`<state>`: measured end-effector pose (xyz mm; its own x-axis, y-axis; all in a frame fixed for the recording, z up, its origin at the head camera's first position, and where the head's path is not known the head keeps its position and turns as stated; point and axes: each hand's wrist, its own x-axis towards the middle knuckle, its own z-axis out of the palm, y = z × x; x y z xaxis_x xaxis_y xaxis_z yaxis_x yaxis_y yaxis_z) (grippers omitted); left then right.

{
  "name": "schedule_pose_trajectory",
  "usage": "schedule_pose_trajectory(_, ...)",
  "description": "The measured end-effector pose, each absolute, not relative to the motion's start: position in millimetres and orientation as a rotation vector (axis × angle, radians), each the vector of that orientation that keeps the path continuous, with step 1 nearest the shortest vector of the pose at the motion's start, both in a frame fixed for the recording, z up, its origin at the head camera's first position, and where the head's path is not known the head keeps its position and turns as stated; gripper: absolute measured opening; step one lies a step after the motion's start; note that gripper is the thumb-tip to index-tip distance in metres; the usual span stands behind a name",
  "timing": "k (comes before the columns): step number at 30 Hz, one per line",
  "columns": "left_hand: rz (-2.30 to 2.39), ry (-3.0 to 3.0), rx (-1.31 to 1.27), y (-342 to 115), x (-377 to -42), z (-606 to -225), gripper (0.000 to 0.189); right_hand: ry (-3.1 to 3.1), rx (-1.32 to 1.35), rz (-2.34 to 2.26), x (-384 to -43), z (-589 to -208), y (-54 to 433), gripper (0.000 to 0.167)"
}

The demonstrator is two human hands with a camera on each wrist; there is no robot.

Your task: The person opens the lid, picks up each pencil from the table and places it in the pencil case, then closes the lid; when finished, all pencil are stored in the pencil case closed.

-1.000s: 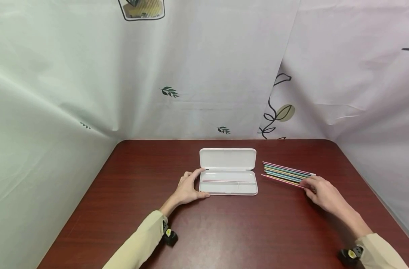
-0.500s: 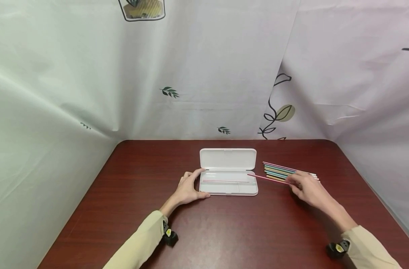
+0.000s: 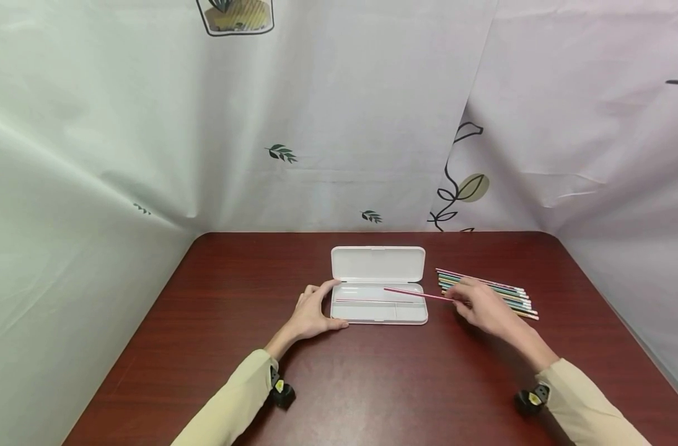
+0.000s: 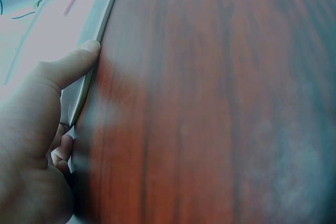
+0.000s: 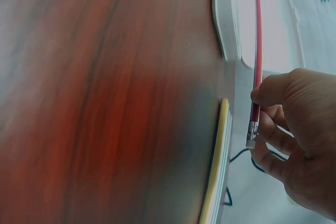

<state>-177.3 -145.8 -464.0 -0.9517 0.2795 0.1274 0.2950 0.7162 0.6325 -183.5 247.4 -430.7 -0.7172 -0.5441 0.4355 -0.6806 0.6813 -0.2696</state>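
A white pencil case (image 3: 378,264) lies with its lid raised in the head view. My left hand (image 3: 310,313) grips its left end, thumb at the front edge and index finger at the back corner. One thin pink pencil (image 3: 367,301) rests inside the long compartment. Between thumb and fingers, my right hand (image 3: 481,306) pinches a red pencil (image 5: 258,51) near its eraser end. That pencil points left, its far end over the case. Close behind the right hand lies a row of colored pencils (image 3: 517,301), partly covered by the hand.
Everything sits on a dark red-brown wooden table (image 3: 372,384). A pale curtain (image 3: 339,111) with leaf drawings hangs behind the table and along both sides. Each wrist wears a small black camera, such as the left wrist camera (image 3: 283,394).
My right hand has taken the red pencil from the row and carried it left until its tip is over the case. My left hand has stayed in place.
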Motion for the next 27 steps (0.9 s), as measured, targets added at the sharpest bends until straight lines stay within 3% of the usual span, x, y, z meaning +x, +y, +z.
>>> schedule_pose_trajectory(27,-1.074,-2.869,-0.491,-146.0,-177.4,-464.7,0.089,-2.653,1.088,0.622,-203.2,-426.0,183.3,0.017)
